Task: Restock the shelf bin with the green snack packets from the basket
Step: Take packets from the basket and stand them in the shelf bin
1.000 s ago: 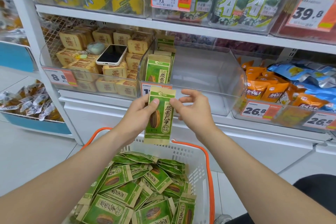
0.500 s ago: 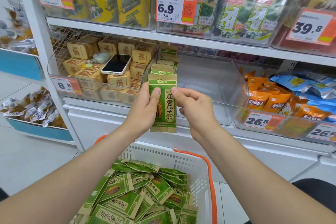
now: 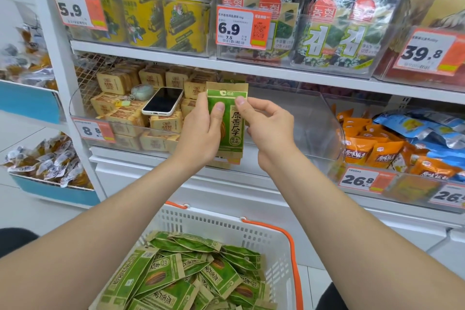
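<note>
The big clear plastic shelf bin (image 3: 314, 118) sits on the middle shelf. Below the bin is a white plastic basket with orange handles (image 3: 226, 224), holding a pile of green snack packets (image 3: 191, 272). One long green and tan snack packet (image 3: 232, 123) is held in front of the bin's left side. It stands straight up and down, logo end on top. The left hand (image 3: 201, 133) grips its left side, and the right hand (image 3: 269, 121) pinches its right edge near the top

The upright green snack packet (image 3: 236, 122) looks like matt brown kraft paper with a printed green face. The clear plastic shelf bin (image 3: 324, 118) is smooth and glossy. The white slotted plastic basket (image 3: 226, 224) looks duller; the slim black-screened phone (image 3: 163, 99) has a glassy shine.
</note>
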